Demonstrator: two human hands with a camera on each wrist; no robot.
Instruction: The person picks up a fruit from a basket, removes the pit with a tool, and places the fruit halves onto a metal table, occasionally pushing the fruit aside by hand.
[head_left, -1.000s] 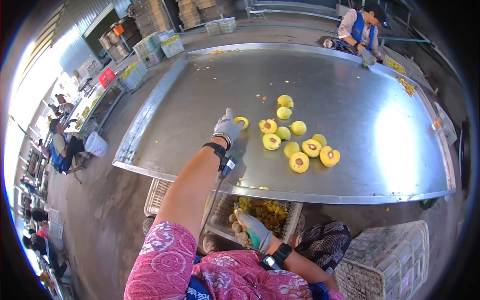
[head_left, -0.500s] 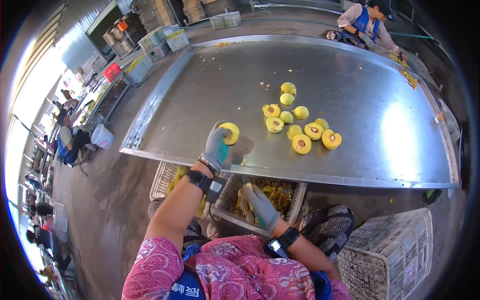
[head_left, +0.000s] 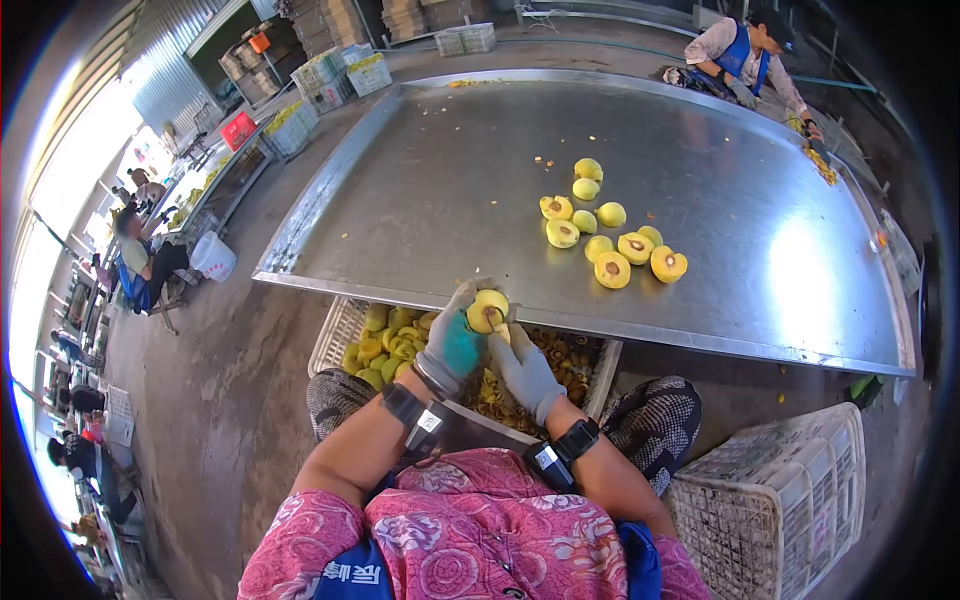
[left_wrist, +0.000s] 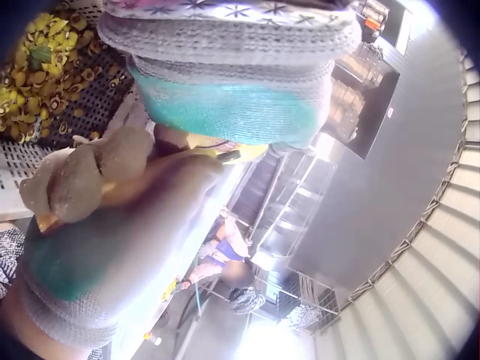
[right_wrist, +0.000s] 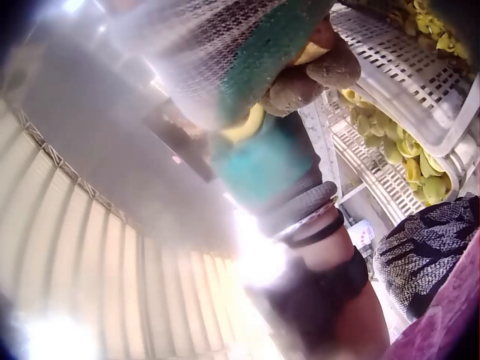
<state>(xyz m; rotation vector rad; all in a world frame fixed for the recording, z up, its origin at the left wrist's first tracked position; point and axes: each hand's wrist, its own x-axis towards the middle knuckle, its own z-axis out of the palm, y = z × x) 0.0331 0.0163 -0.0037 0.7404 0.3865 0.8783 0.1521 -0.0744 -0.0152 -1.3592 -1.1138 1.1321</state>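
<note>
In the head view the gloved left hand (head_left: 455, 335) grips a yellow-green halved fruit (head_left: 487, 311) over the table's near edge, its cut side and brown pit area showing. Against that cut side the gloved right hand (head_left: 525, 373) holds a small tool with a pale wooden handle (head_left: 503, 332). The right wrist view shows the right fingers (right_wrist: 292, 90) curled round the handle, close by the left glove (right_wrist: 262, 165). More halved fruits (head_left: 612, 269) lie in a loose group on the metal table (head_left: 420, 200), several with brown pits facing up.
Below the table edge are a crate of green fruit pieces (head_left: 385, 345) and a crate of brown and yellow scraps (head_left: 565, 365). An upturned white crate (head_left: 770, 500) stands at the right. Another person (head_left: 745, 55) works at the far right corner; others sit at the left.
The left hand picked up a fruit half from the table and drew it back to the near edge. My right hand rose from the scrap crate to meet it.
</note>
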